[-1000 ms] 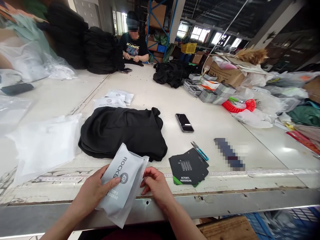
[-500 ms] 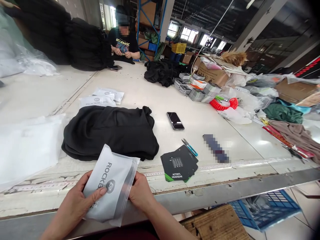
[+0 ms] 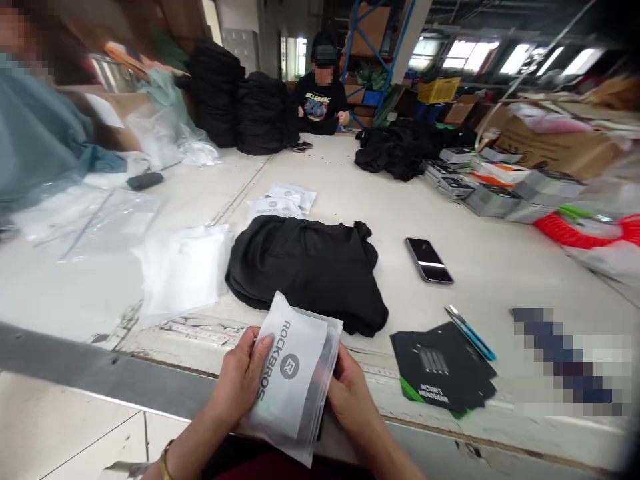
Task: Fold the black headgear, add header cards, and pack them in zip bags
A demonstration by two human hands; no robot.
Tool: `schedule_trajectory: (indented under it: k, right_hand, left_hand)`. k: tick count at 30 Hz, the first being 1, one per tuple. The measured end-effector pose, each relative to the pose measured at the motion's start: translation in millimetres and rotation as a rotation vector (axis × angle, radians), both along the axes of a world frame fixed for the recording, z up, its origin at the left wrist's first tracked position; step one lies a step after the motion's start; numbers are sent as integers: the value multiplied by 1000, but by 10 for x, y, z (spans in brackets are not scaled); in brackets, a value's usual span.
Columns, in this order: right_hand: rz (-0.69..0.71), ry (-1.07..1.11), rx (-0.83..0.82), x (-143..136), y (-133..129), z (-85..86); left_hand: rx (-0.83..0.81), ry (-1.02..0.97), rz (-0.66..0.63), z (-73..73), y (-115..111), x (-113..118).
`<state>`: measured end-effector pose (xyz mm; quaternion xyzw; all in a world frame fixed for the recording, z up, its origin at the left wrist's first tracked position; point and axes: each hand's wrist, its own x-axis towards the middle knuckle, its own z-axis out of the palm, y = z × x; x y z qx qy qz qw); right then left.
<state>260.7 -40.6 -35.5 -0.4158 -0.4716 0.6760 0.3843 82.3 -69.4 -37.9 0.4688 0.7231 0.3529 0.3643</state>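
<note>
A frosted plastic bag (image 3: 293,373) printed ROCKBROS is between my hands at the table's front edge, tilted. My left hand (image 3: 240,377) grips its left side, thumb on the front. At the right edge my right hand (image 3: 353,393) holds the bag, its fingers partly hidden behind or inside the plastic. Just beyond lies a folded pile of black fabric (image 3: 305,267). To the right are dark cards (image 3: 440,373) marked ACTOR'S HEADGEAR, with blue-handled thread snips (image 3: 473,337) against them. A stack of white bags (image 3: 183,270) lies left of the fabric.
Printed packets (image 3: 275,205) lie behind the fabric, and a phone (image 3: 429,260) to its right. Small boxes (image 3: 543,190) and a red coiled hose (image 3: 575,232) stand at right. A co-worker (image 3: 320,100) sits across the table (image 3: 350,177); another person's sleeve (image 3: 40,133) shows at left.
The view has swung left, so the table's things appear farther right. My left thumb has shifted off the round logo towards the bag's upper left edge. Both hands still hold the bag.
</note>
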Motion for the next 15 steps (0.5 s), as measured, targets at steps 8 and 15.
schedule_trajectory:
  k: [8,15]
  right_hand:
    - [14,-20,-190,406,113,207]
    - [-53,-72,-313,547,196,16]
  left_hand:
    - [58,344,408,199,114,-782]
    - [78,693,560,185,417,-1823]
